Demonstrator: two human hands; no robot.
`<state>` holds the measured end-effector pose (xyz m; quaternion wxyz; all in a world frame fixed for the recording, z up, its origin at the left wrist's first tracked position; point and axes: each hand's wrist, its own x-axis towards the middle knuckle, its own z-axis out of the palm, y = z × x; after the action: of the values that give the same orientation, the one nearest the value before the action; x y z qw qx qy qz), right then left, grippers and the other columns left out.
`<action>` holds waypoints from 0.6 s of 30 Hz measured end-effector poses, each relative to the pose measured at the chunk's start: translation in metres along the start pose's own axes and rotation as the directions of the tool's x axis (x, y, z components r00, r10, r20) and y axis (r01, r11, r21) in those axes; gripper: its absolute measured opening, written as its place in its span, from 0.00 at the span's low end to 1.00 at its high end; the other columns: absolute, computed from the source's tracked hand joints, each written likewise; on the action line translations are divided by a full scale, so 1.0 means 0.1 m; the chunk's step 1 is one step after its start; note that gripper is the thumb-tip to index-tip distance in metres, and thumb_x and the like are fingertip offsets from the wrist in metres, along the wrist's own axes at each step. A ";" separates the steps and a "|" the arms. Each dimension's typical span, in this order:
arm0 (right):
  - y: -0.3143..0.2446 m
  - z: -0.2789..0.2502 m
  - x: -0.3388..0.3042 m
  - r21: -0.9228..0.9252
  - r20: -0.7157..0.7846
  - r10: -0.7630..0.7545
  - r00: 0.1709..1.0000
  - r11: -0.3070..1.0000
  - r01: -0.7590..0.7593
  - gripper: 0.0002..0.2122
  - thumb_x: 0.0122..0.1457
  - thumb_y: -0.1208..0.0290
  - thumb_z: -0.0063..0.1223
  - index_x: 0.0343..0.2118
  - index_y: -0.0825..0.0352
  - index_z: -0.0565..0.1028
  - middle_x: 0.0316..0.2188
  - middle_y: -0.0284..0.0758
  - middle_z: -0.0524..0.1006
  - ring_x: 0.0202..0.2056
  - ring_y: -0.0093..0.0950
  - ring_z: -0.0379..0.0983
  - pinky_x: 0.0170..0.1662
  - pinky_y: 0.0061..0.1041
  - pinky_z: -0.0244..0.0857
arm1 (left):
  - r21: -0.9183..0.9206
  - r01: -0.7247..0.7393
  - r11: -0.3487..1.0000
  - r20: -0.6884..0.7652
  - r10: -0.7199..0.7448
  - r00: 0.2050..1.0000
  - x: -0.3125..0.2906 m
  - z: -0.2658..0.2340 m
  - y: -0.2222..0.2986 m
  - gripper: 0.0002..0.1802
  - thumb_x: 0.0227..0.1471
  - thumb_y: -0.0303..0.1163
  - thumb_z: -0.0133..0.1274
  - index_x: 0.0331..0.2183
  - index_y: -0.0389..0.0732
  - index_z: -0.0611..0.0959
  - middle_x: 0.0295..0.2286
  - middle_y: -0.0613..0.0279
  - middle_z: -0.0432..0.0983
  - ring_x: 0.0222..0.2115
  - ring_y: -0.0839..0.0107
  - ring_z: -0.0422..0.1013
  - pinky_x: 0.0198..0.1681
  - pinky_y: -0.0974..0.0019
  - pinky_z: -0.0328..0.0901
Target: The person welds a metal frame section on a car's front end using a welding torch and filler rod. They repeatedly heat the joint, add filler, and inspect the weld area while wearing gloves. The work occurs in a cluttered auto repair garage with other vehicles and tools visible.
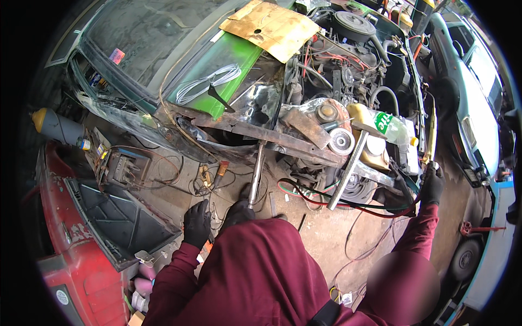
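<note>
My right hand [432, 186], in a dark glove, is closed round the lower end of a long, brass-coloured gas torch [433, 127] at the right side of the engine bay. Red and green hoses [375, 211] loop from near that hand across below the car's front. My left hand [197, 224], also gloved, hangs beside my knee with its fingers loosely stretched and nothing seen in them. Between the hands, a shiny metal tube [257, 175] slants down from the fender edge. A ridged metal bar [348, 171] sticks out over the front of the engine bay.
A plastic bottle with a green label [392, 128], cardboard [270, 28] and coiled wire [209, 84] lie on the car. Cables and a box-shaped machine [128, 169] are on the floor. A red vehicle panel [81, 261] stands left; a pale car [472, 92] is right.
</note>
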<state>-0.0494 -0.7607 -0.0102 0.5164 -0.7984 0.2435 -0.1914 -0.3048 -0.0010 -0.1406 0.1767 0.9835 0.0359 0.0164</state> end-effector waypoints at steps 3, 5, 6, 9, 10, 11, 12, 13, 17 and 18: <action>-0.29 -0.19 -0.39 0.135 -0.057 0.001 0.998 0.991 0.007 0.13 0.75 0.55 0.57 0.41 0.61 0.80 0.22 0.21 0.72 0.19 0.12 0.62 0.21 0.18 0.53 | -0.132 0.025 0.991 -0.008 -0.026 1.000 0.25 -0.29 0.20 0.27 0.68 0.35 0.53 0.65 0.41 0.76 0.51 0.46 0.79 0.52 0.44 0.74 0.56 0.45 0.67; -0.43 -0.32 -0.66 0.088 -0.103 0.020 0.995 0.996 -0.011 0.15 0.75 0.53 0.58 0.43 0.62 0.80 0.24 0.22 0.72 0.18 0.11 0.60 0.21 0.17 0.50 | -0.228 -0.032 0.973 -0.056 0.019 0.998 0.42 -0.51 0.38 0.26 0.69 0.32 0.53 0.65 0.39 0.77 0.46 0.46 0.81 0.47 0.47 0.77 0.52 0.49 0.70; -0.47 -0.34 -0.78 0.122 -0.151 0.018 0.988 0.993 0.000 0.17 0.75 0.51 0.57 0.46 0.62 0.80 0.25 0.22 0.71 0.19 0.11 0.59 0.20 0.17 0.49 | -0.293 -0.040 0.955 -0.062 0.022 0.998 0.49 -0.63 0.48 0.25 0.69 0.31 0.53 0.65 0.38 0.77 0.46 0.46 0.82 0.46 0.48 0.78 0.51 0.50 0.71; -0.55 -0.45 -1.29 0.128 -0.189 0.018 0.982 0.992 0.006 0.18 0.76 0.50 0.56 0.50 0.63 0.79 0.25 0.22 0.71 0.19 0.11 0.58 0.21 0.17 0.49 | -0.516 -0.079 0.853 -0.076 0.046 0.996 0.71 -0.92 0.83 0.25 0.69 0.28 0.56 0.64 0.37 0.78 0.43 0.47 0.83 0.40 0.52 0.81 0.44 0.56 0.74; -0.56 -0.45 -1.48 0.151 -0.197 0.012 0.980 0.988 0.019 0.18 0.76 0.50 0.55 0.51 0.63 0.79 0.25 0.22 0.71 0.19 0.11 0.58 0.21 0.17 0.49 | -0.584 -0.083 0.808 -0.061 0.059 0.996 0.77 -1.00 0.96 0.25 0.68 0.28 0.57 0.64 0.38 0.79 0.42 0.48 0.83 0.40 0.53 0.81 0.43 0.57 0.74; -0.59 -0.44 -1.67 0.172 -0.206 0.004 0.979 0.985 0.032 0.19 0.77 0.50 0.54 0.51 0.63 0.79 0.26 0.22 0.71 0.19 0.11 0.58 0.21 0.16 0.49 | -0.657 -0.084 0.749 -0.045 0.073 0.996 0.85 -1.08 1.08 0.25 0.68 0.27 0.58 0.64 0.38 0.79 0.42 0.49 0.83 0.39 0.54 0.81 0.42 0.58 0.74; -0.63 -0.42 -1.87 0.189 -0.217 -0.008 0.976 0.981 0.050 0.19 0.77 0.50 0.53 0.52 0.63 0.78 0.26 0.22 0.71 0.19 0.11 0.58 0.21 0.16 0.49 | -0.623 -0.207 0.754 -0.101 0.185 0.978 0.94 -1.15 1.18 0.26 0.66 0.25 0.60 0.64 0.39 0.79 0.42 0.51 0.85 0.38 0.59 0.82 0.40 0.59 0.75; -0.69 -0.40 -2.08 0.188 -0.228 -0.001 0.974 0.981 0.045 0.19 0.77 0.50 0.52 0.53 0.63 0.78 0.26 0.22 0.70 0.20 0.10 0.58 0.21 0.16 0.49 | -0.650 -0.225 0.726 -0.056 0.250 0.967 1.04 -1.21 1.30 0.25 0.67 0.26 0.59 0.64 0.38 0.79 0.39 0.54 0.84 0.35 0.64 0.81 0.39 0.62 0.74; -1.07 -0.16 -2.89 0.127 -0.319 0.008 0.948 0.991 0.035 0.20 0.78 0.50 0.50 0.54 0.65 0.77 0.25 0.23 0.69 0.20 0.10 0.58 0.21 0.15 0.50 | -0.730 -0.428 0.533 -0.049 0.584 0.810 1.49 -1.34 1.74 0.25 0.68 0.28 0.59 0.63 0.35 0.79 0.29 0.60 0.80 0.27 0.74 0.77 0.31 0.66 0.70; -1.19 -0.07 -3.09 0.096 -0.355 0.009 0.935 0.995 0.027 0.21 0.78 0.49 0.50 0.54 0.65 0.77 0.25 0.23 0.69 0.20 0.10 0.59 0.21 0.15 0.50 | -0.792 -0.453 0.409 -0.099 0.647 0.756 1.61 -1.31 1.87 0.27 0.67 0.28 0.61 0.64 0.37 0.78 0.28 0.59 0.80 0.26 0.73 0.77 0.30 0.64 0.70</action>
<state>-0.2805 -0.5430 0.0853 0.5020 -0.7252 0.3194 -0.3466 -0.1383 -0.1180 0.0505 0.5699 0.7556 -0.3221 -0.0227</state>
